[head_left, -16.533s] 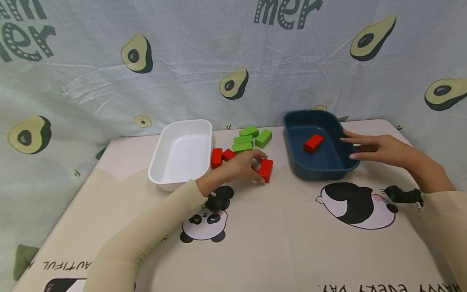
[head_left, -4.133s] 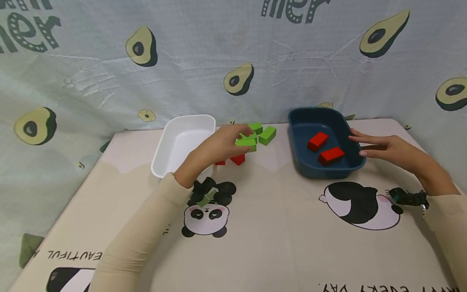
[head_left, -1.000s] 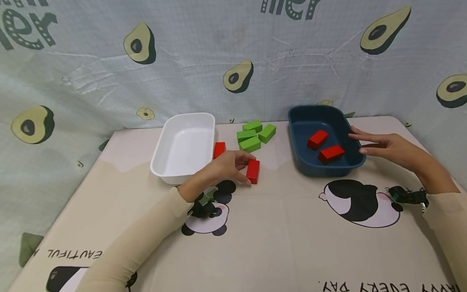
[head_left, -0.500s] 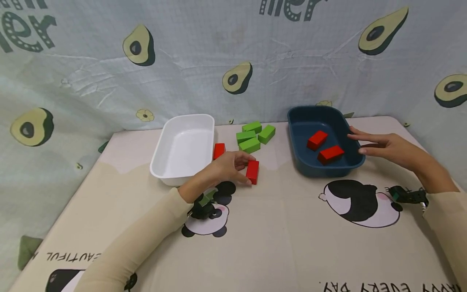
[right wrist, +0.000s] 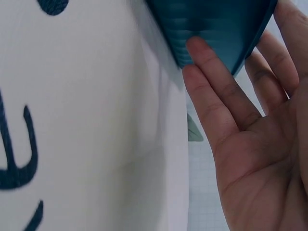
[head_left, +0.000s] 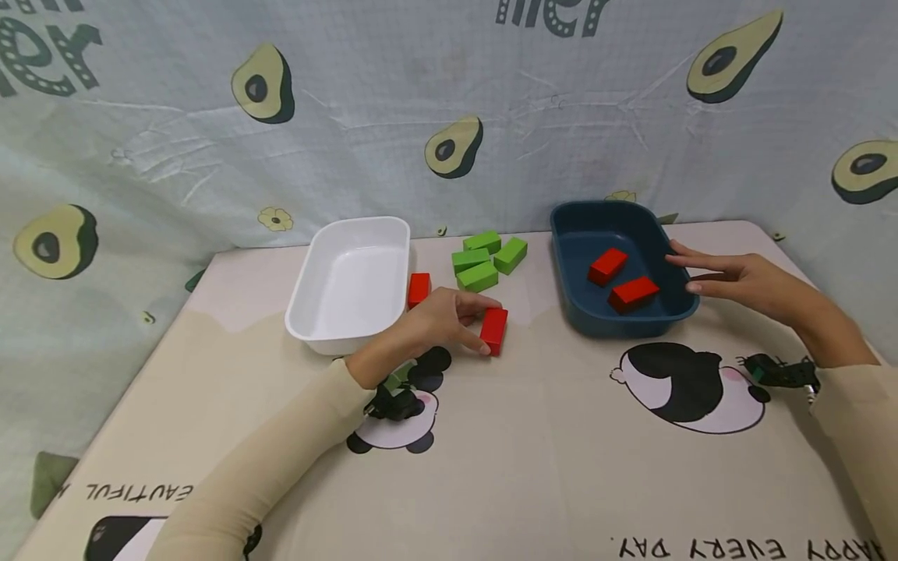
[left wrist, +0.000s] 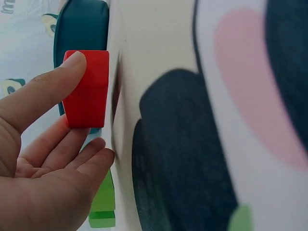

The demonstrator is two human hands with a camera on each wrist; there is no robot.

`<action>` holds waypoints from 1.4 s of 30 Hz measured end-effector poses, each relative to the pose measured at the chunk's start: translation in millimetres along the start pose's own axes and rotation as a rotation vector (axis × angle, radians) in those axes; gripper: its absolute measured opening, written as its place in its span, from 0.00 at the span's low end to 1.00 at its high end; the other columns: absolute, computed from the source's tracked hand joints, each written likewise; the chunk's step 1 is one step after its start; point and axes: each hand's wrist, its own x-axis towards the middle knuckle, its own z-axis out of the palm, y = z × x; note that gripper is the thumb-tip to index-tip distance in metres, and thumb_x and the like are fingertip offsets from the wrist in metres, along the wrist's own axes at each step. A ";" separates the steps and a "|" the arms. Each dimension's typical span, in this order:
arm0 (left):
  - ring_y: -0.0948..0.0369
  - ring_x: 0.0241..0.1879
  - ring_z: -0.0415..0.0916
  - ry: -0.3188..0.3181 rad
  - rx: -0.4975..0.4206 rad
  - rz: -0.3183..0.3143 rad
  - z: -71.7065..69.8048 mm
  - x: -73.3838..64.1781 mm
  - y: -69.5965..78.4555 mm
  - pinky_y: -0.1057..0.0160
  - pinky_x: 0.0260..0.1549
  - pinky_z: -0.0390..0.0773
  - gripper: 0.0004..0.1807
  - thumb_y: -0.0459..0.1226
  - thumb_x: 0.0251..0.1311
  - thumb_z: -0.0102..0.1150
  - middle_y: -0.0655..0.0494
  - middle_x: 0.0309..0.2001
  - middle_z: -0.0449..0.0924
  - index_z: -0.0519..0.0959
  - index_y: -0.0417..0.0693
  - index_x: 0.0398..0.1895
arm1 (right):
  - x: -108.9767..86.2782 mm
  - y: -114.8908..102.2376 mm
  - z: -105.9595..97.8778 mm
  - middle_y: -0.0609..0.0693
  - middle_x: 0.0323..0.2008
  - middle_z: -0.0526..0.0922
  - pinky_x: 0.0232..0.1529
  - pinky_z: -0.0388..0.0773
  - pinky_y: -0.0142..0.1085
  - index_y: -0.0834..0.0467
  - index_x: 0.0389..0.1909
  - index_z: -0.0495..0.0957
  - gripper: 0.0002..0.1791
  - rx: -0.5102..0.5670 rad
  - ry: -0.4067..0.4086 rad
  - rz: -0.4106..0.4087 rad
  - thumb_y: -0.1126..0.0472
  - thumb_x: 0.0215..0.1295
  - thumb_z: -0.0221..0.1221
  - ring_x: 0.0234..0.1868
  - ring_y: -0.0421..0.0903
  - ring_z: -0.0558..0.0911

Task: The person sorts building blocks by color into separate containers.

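Red block (head_left: pixel 494 331) pinched in left hand (head_left: pixel 449 319).
Right hand (head_left: pixel 744 282), fingers extended, touches blue tub (head_left: pixel 624 326) near far edge of bench (head_left: pixel 533 467).

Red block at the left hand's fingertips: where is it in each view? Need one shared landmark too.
Head: red block just right of and below image centre, at the left hand.
Left wrist: red block left of centre, upper half mostly, thumb tip over its upper left.
Right wrist: not in it.
Landmark: blue bin, right of centre in head; upper left in left wrist; top edge in right wrist.
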 end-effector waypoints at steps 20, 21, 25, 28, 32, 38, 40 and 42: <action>0.54 0.62 0.77 -0.031 -0.199 0.034 2.3 0.2 9.7 0.61 0.59 0.80 0.36 0.24 0.49 0.76 0.50 0.62 0.80 0.78 0.45 0.65 | 0.5 0.4 0.1 0.37 0.78 0.57 0.50 0.66 0.12 0.49 0.74 0.69 0.29 0.019 -0.005 0.004 0.57 0.74 0.61 0.69 0.22 0.57; 0.54 0.62 0.76 -0.036 -0.207 0.036 2.8 0.4 9.9 0.61 0.59 0.80 0.36 0.24 0.49 0.75 0.50 0.62 0.80 0.77 0.44 0.65 | 0.7 0.2 0.3 0.37 0.78 0.57 0.50 0.66 0.12 0.50 0.74 0.69 0.29 0.020 -0.002 0.003 0.57 0.73 0.61 0.69 0.22 0.58; 0.53 0.63 0.76 -0.055 -0.232 0.042 4.6 0.3 11.2 0.61 0.60 0.79 0.36 0.22 0.49 0.74 0.49 0.62 0.79 0.77 0.42 0.65 | 0.5 0.5 0.4 0.37 0.77 0.58 0.49 0.66 0.12 0.50 0.73 0.70 0.29 0.015 0.009 0.008 0.59 0.73 0.61 0.68 0.21 0.58; 0.53 0.62 0.76 -0.052 -0.237 0.042 5.2 0.0 11.5 0.61 0.60 0.79 0.36 0.21 0.49 0.74 0.49 0.61 0.79 0.77 0.42 0.65 | 0.5 0.7 0.5 0.37 0.77 0.58 0.49 0.66 0.12 0.50 0.73 0.70 0.29 0.020 0.011 0.009 0.59 0.73 0.62 0.69 0.21 0.58; 0.53 0.62 0.76 -0.049 -0.268 0.040 5.3 0.2 11.4 0.62 0.60 0.79 0.36 0.22 0.48 0.75 0.49 0.61 0.79 0.78 0.42 0.64 | 0.7 0.3 0.5 0.36 0.77 0.58 0.49 0.66 0.12 0.51 0.73 0.70 0.29 0.033 0.008 0.008 0.60 0.73 0.61 0.69 0.22 0.57; 0.53 0.63 0.75 -0.062 -0.323 0.039 5.6 0.4 11.1 0.61 0.60 0.80 0.36 0.22 0.49 0.74 0.50 0.62 0.79 0.77 0.43 0.65 | 0.4 0.2 0.6 0.36 0.77 0.58 0.49 0.66 0.12 0.51 0.74 0.69 0.29 0.024 0.005 0.015 0.59 0.73 0.61 0.69 0.22 0.57; 0.53 0.63 0.75 -0.068 -0.334 0.044 5.6 0.5 11.3 0.61 0.59 0.80 0.36 0.22 0.49 0.74 0.49 0.62 0.79 0.77 0.43 0.65 | 0.5 0.0 0.5 0.37 0.78 0.57 0.49 0.66 0.12 0.51 0.74 0.69 0.29 0.018 0.004 0.015 0.59 0.73 0.61 0.69 0.22 0.57; 0.53 0.63 0.76 -0.070 -0.339 0.048 5.8 0.7 11.3 0.61 0.59 0.80 0.35 0.22 0.49 0.74 0.49 0.62 0.79 0.77 0.43 0.65 | 0.5 -0.2 0.5 0.37 0.78 0.57 0.49 0.65 0.12 0.50 0.74 0.69 0.29 0.012 0.004 0.014 0.58 0.73 0.61 0.69 0.22 0.57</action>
